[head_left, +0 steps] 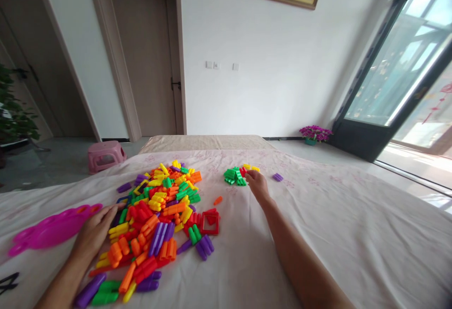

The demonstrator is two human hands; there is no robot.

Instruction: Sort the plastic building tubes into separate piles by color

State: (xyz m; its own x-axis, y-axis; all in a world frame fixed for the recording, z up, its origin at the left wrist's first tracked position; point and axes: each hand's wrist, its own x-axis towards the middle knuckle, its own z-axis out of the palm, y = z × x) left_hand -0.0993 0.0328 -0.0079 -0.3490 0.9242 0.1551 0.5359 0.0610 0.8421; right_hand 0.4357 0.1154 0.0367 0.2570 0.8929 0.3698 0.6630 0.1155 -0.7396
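Note:
My right hand (257,183) reaches forward over the cloth, fingers pinched on a red plastic building block (243,171). Right beside that block lies a small cluster of green blocks (233,176), and yellow blocks (251,168) sit just behind my fingers. On the other side, my left hand (100,224) rests at the left edge of a big pile of mixed building blocks (155,205). Its fingers are stretched out toward a dark blue piece (123,199), and their undersides are hidden. Red, orange, yellow, green and purple pieces make up the pile.
A pink plastic tray (52,229) lies left of my left hand. Nearer me is a black object (9,281). A red square frame (211,223), an orange piece (218,200) and a purple block (277,177) lie on the flowered cloth (339,233). A pink stool (106,156) stands beyond.

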